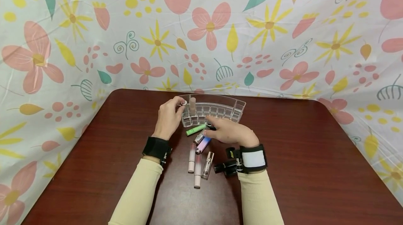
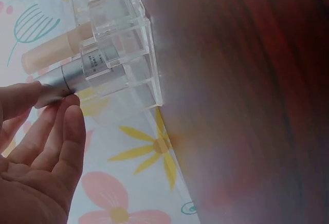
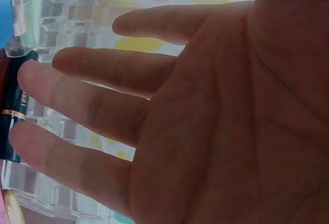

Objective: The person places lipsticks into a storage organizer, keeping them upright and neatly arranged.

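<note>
My left hand point(image 1: 168, 118) pinches the top of a silver cosmetic tube point(image 2: 77, 77) between thumb and fingers. The tube's lower part stands inside a front-left compartment of the clear tiered organizer point(image 1: 240, 105). Beside it, a beige tube point(image 1: 192, 105) stands upright in the organizer. My right hand point(image 1: 231, 130) reaches over the organizer's front edge, its fingers fairly straight and spread. In the right wrist view, two fingertips overlap a dark tube with a gold band point(image 3: 14, 114). A green tube point(image 1: 196, 129) lies just in front of the organizer.
Two pink-and-white tubes point(image 1: 191, 158), a clear-cased lipstick point(image 1: 207, 165) and a blue-to-pink tube point(image 1: 203, 145) lie on the brown table point(image 1: 315, 155). Black tubes point(image 1: 220, 167) lie by the right wrist. A floral cloth point(image 1: 270, 60) hangs behind the table.
</note>
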`<control>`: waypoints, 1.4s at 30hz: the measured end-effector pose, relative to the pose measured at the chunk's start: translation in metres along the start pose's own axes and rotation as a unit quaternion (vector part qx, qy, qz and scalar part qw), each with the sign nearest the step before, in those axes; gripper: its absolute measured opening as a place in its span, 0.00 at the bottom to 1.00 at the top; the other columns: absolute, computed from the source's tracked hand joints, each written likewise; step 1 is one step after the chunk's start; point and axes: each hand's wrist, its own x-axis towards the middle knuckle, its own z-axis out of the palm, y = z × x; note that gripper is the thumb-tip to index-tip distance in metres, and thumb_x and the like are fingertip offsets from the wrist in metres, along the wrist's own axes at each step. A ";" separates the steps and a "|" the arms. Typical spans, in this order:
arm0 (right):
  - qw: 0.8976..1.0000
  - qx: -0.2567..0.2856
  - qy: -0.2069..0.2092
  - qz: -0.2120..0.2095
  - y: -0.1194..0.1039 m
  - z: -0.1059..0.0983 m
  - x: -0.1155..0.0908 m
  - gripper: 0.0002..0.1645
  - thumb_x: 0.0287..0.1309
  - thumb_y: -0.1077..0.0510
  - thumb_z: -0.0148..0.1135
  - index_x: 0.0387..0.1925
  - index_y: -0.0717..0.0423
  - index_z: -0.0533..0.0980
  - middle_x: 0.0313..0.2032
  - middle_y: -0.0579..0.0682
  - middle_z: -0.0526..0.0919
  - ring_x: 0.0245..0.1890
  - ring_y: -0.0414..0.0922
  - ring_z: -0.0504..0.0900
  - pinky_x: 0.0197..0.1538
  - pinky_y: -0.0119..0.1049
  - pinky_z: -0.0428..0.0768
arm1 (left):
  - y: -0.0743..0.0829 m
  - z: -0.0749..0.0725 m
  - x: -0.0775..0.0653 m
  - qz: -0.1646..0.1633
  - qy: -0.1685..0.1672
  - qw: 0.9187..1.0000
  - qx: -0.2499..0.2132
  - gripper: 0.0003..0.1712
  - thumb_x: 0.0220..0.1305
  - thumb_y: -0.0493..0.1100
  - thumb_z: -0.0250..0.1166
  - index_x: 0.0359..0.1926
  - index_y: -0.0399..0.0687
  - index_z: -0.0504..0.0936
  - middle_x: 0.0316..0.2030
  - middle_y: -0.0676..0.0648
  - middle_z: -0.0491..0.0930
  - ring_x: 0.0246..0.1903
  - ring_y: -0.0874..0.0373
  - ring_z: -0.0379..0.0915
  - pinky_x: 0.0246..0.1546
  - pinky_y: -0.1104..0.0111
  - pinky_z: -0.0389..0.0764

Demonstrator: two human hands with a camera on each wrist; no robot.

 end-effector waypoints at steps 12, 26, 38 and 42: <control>1.000 0.002 -0.014 0.003 0.004 0.007 0.012 0.41 0.75 0.44 0.51 0.79 0.59 0.53 0.76 0.61 0.63 0.76 0.58 0.63 0.74 0.56 0.66 | 0.001 -0.002 0.001 -0.024 -0.040 0.999 0.000 0.15 0.74 0.34 0.58 0.58 0.48 0.80 0.54 0.41 0.85 0.42 0.48 0.85 0.33 0.62 0.76; 1.000 -0.003 -0.023 0.019 0.011 0.014 0.022 0.39 0.76 0.46 0.50 0.79 0.58 0.53 0.75 0.62 0.65 0.74 0.59 0.66 0.73 0.56 0.67 | 0.000 -0.006 0.001 0.020 -0.055 0.998 0.029 0.20 0.72 0.30 0.57 0.61 0.47 0.77 0.52 0.41 0.84 0.46 0.47 0.83 0.34 0.62 0.76; 1.000 -0.011 -0.010 0.014 0.009 0.011 0.017 0.39 0.76 0.46 0.52 0.78 0.59 0.55 0.74 0.61 0.65 0.75 0.59 0.65 0.73 0.56 0.67 | 0.013 -0.021 0.000 0.007 -0.069 0.996 0.062 0.22 0.74 0.39 0.60 0.67 0.54 0.74 0.51 0.44 0.84 0.34 0.52 0.80 0.29 0.64 0.74; 1.000 -0.002 0.021 -0.005 0.012 0.007 0.012 0.38 0.75 0.48 0.54 0.78 0.58 0.57 0.73 0.62 0.67 0.74 0.59 0.67 0.72 0.57 0.68 | 0.027 -0.031 -0.001 0.000 -0.049 0.994 0.095 0.20 0.74 0.43 0.61 0.64 0.54 0.77 0.44 0.46 0.83 0.27 0.55 0.76 0.23 0.65 0.71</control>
